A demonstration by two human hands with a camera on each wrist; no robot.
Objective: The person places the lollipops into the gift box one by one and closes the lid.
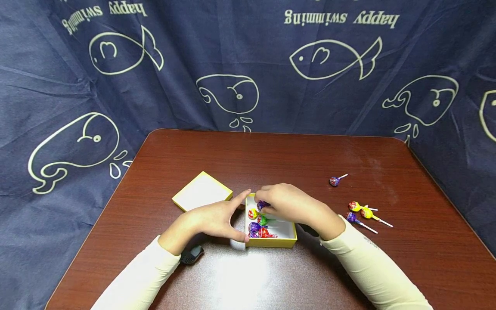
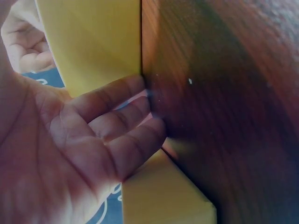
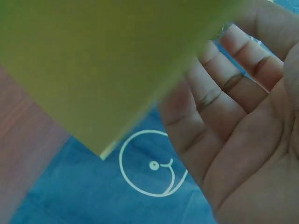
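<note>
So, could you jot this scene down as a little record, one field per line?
Container: open yellow box, white inside
Contents: yellow lollipop, green lollipop, purple lollipop and red lollipop visible
Left fingers: spread along the box's left side
Right fingers: holding another purple lollipop at the box's far end
Loose lollipops: two yellow, two purple, to the right
Lid: apparently the yellow-edged piece left of the box
Surface: brown table
Backdrop: blue cloth, fish and whale drawings
</note>
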